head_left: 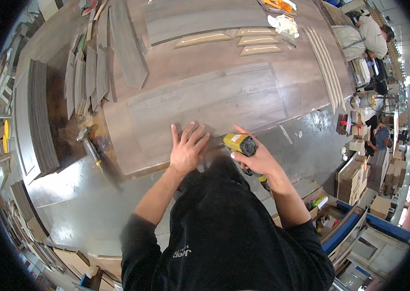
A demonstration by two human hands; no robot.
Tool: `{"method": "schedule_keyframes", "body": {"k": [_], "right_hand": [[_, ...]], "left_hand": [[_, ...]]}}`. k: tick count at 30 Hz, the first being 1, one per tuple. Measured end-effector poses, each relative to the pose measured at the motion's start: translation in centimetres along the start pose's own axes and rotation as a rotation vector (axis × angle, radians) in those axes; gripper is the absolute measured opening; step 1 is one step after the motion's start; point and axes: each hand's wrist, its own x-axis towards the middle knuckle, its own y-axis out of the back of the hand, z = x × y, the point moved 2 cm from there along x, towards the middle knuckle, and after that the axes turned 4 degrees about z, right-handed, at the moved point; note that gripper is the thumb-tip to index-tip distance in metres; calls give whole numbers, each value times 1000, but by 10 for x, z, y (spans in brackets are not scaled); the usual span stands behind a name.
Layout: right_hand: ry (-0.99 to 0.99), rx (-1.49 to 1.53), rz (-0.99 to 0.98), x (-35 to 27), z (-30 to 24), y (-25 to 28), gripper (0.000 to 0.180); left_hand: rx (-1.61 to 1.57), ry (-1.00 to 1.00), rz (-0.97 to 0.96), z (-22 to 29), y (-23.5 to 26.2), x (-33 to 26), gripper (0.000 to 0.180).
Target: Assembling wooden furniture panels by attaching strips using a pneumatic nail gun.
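Observation:
My left hand (189, 148) lies flat with spread fingers near the front edge of a grey-brown wooden panel (147, 121). In my right hand (261, 157) is a yellow-and-black nail gun (240, 143), its nose pointing left toward the panel's front edge beside my left hand. Whether the nose touches the wood is hidden. Across the panel's far part lie several slanted-end strips (259, 50) with a pale line along each. Behind them stretches a wide grey board (205, 17).
A hammer (90, 145) rests at the left, beside a tall stack of grey boards (45, 121). Loose angled boards (88, 77) lean together at the far left. Long thin strips (323, 68) and a crumpled white bag (284, 26) lie on the right. Another person (382, 138) is far right.

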Motion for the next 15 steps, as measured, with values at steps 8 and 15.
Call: {"method": "schedule_keyframes", "body": {"k": [8, 15], "right_hand": [[82, 113, 220, -3, 22, 59, 64], [75, 112, 232, 6, 32, 78, 63]], "left_hand": [[-56, 28, -50, 17, -17, 21, 55], [-36, -147, -129, 50, -49, 66, 57]]}}
